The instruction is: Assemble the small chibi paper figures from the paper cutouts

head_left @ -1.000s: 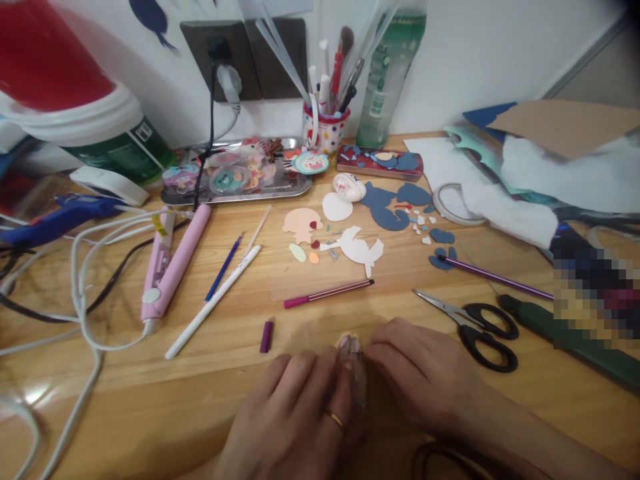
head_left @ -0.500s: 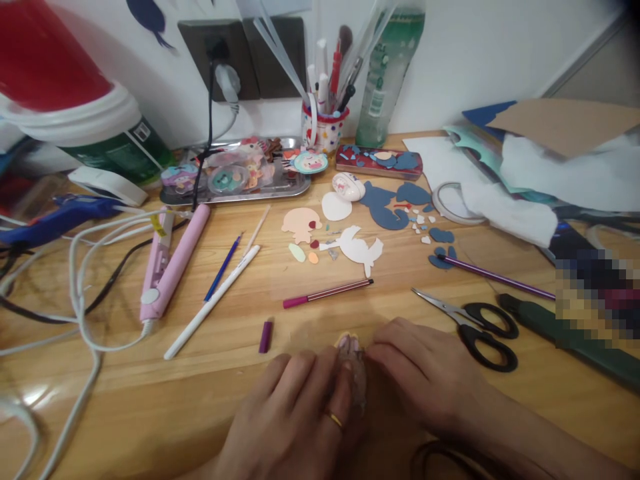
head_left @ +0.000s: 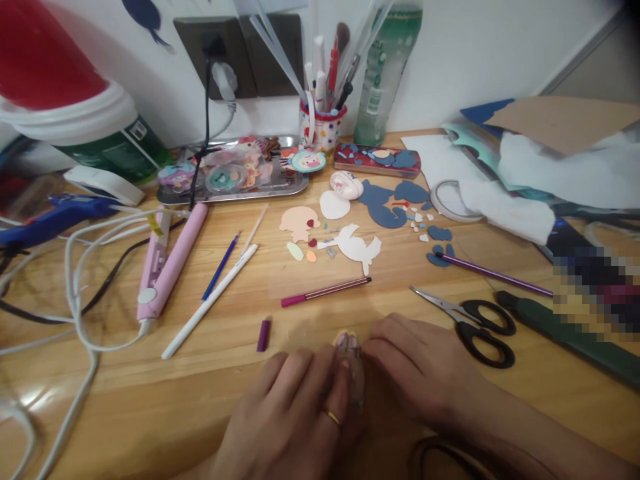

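Note:
A small greyish cutout [head_left: 356, 373] with pale purple, yellow-edged tips lies at the table's near middle. My left hand [head_left: 295, 400], with a gold ring, presses its thumb and curled fingers on it from the left. My right hand [head_left: 420, 367] is closed at the cutout's right edge; its fingertips are pressed together, and what they hold is too small to make out. Beyond the hands are a magenta pen [head_left: 325, 292], a purple cap [head_left: 264, 335], a white bird-like cutout [head_left: 357, 247] and a peach cutout [head_left: 299, 222].
Black-handled scissors [head_left: 465, 320] lie right of my right hand, beside a dark green tool [head_left: 565, 333]. At the left are a pink flat iron [head_left: 175, 260], a white pen [head_left: 210, 303] and cables. A metal tray [head_left: 235, 193] and a pen cup [head_left: 323, 130] stand at the back.
The whole view has shifted slightly, so objects appear a little further left. Both hands keep nearly the same pose around the cutout.

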Motion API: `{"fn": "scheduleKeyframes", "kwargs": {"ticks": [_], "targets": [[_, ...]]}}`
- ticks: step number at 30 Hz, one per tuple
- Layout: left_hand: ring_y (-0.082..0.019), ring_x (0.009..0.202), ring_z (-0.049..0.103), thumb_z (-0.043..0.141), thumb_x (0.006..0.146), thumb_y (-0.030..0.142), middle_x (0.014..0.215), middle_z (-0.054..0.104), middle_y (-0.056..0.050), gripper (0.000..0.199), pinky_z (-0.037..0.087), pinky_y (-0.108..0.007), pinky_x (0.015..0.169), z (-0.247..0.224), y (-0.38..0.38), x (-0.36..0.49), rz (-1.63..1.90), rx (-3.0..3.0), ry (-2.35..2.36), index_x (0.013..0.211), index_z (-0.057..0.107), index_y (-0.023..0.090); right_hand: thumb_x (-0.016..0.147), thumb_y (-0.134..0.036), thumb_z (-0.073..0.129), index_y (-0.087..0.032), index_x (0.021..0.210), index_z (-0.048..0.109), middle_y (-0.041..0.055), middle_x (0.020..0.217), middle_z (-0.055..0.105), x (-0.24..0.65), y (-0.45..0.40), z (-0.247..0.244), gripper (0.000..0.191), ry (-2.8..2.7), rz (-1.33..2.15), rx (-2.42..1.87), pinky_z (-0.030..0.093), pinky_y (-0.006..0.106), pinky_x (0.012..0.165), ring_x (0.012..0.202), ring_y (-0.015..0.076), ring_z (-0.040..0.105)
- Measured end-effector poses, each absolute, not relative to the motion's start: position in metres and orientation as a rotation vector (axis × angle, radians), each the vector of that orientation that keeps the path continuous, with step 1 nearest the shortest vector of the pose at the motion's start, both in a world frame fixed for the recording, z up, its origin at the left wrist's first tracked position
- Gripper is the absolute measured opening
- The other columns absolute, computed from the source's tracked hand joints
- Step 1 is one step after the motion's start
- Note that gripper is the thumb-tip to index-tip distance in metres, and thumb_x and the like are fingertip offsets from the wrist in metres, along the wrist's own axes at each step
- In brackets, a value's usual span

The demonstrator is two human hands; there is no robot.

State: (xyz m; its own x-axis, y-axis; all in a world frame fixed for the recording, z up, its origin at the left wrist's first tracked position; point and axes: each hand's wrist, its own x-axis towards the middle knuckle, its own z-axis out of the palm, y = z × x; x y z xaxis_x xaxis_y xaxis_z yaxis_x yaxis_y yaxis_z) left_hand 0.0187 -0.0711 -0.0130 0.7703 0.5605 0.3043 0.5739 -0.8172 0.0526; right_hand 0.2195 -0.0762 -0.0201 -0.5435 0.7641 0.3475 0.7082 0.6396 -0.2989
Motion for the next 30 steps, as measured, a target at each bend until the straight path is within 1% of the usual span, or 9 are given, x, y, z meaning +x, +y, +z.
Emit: {"fn": "scheduleKeyframes", "kwargs": {"ticks": [3, 8, 11, 16, 21, 26, 30], "targets": [[-0.019, 0.076, 0.052, 0.043, 0.088, 0.033, 0.094, 0.066, -0.001, 0.027, 0.036, -0.031, 0.068, -0.0141, -0.0709, 0.0177, -0.504, -2.927, -0.962, 0.100, 0.062, 0.018, 0.086, -0.011, 0.039, -0.014, 0.080, 0.060, 0.0047, 0.073, 0.058, 0.2227, -0.0788, -0.0222, 0.023, -2.392, 0.205, -1.169, 0.037, 0.026, 0.055, 0.066, 0.0146, 0.048], [-0.018, 0.079, 0.052, 0.044, 0.088, 0.036, 0.091, 0.067, -0.003, 0.030, 0.038, -0.029, 0.071, -0.0132, -0.0700, 0.0199, -0.664, -2.900, -1.012, 0.097, 0.060, 0.013, 0.082, -0.011, 0.047, -0.015, 0.078, 0.059, 0.0029, 0.072, 0.056, 0.2272, -0.0813, -0.0259, 0.014, -2.349, 0.174, -1.258, 0.034, 0.026, 0.054, 0.065, 0.0142, 0.046], [-0.017, 0.077, 0.053, 0.043, 0.089, 0.037, 0.087, 0.067, -0.002, 0.030, 0.039, -0.028, 0.071, -0.0122, -0.0688, 0.0213, -0.693, -2.894, -1.011, 0.095, 0.060, 0.013, 0.081, -0.010, 0.046, -0.016, 0.076, 0.058, 0.0025, 0.071, 0.056, 0.2270, -0.0810, -0.0261, 0.015, -2.360, 0.192, -1.258, 0.033, 0.026, 0.053, 0.064, 0.0138, 0.046], [-0.017, 0.078, 0.055, 0.044, 0.088, 0.036, 0.092, 0.067, -0.003, 0.030, 0.040, -0.028, 0.070, -0.0122, -0.0684, 0.0204, -0.661, -2.928, -1.030, 0.099, 0.057, 0.012, 0.081, -0.009, 0.044, -0.015, 0.074, 0.059, 0.0032, 0.069, 0.056, 0.2258, -0.0801, -0.0252, 0.018, -2.363, 0.208, -1.243, 0.034, 0.026, 0.053, 0.062, 0.0143, 0.046], [-0.017, 0.077, 0.056, 0.045, 0.087, 0.035, 0.090, 0.067, -0.002, 0.027, 0.041, -0.029, 0.070, -0.0138, -0.0690, 0.0186, -0.651, -2.910, -1.027, 0.096, 0.058, 0.013, 0.085, -0.014, 0.039, -0.015, 0.079, 0.060, 0.0038, 0.071, 0.059, 0.2255, -0.0802, -0.0234, 0.022, -2.437, 0.279, -1.171, 0.037, 0.027, 0.055, 0.064, 0.0153, 0.048], [-0.017, 0.078, 0.057, 0.046, 0.087, 0.037, 0.090, 0.068, -0.003, 0.028, 0.041, -0.028, 0.071, -0.0130, -0.0685, 0.0194, -0.641, -2.917, -1.044, 0.096, 0.058, 0.014, 0.083, -0.010, 0.040, -0.015, 0.073, 0.060, 0.0037, 0.067, 0.057, 0.2241, -0.0799, -0.0206, 0.023, -2.404, 0.206, -1.241, 0.036, 0.026, 0.052, 0.061, 0.0149, 0.047], [-0.017, 0.074, 0.056, 0.044, 0.088, 0.037, 0.087, 0.068, -0.002, 0.029, 0.040, -0.028, 0.069, -0.0115, -0.0673, 0.0209, -0.666, -2.904, -1.047, 0.097, 0.057, 0.014, 0.085, -0.013, 0.040, -0.016, 0.077, 0.060, 0.0036, 0.071, 0.058, 0.2269, -0.0791, -0.0197, 0.022, -2.464, 0.277, -1.204, 0.037, 0.027, 0.054, 0.064, 0.0151, 0.048]]}}
